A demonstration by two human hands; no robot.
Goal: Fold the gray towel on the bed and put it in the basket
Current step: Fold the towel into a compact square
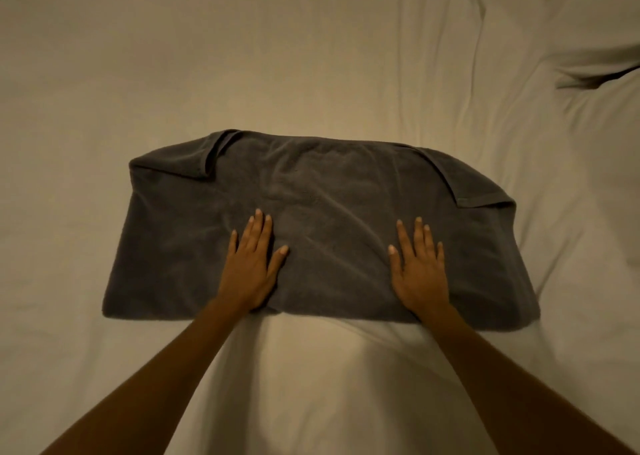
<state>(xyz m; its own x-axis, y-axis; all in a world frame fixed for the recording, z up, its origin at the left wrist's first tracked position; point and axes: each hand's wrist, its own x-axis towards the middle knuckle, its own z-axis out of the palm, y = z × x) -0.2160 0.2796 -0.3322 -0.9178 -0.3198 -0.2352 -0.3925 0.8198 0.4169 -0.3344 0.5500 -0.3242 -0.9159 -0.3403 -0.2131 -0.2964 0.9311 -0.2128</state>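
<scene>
Flat on the bed sheet [311, 56], the gray towel [329, 184] lies folded into a wide band, 2 far corners turned over. Left hand [250, 267] and right hand [419, 270] press palms down on its near half, fingers straight and spread, gripping nothing.

both hands flat on folded gray towel [322, 219], left hand [251, 271], right hand [419, 271], on bed [311, 56]

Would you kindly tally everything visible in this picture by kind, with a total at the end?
Gray towel, partly folded: 1
Hands pressing flat on it, left hand and right hand: 2
Bed sheet, light and wrinkled: 1
Pillow, partly seen: 1
Basket: 0 in view
Total: 5
</scene>
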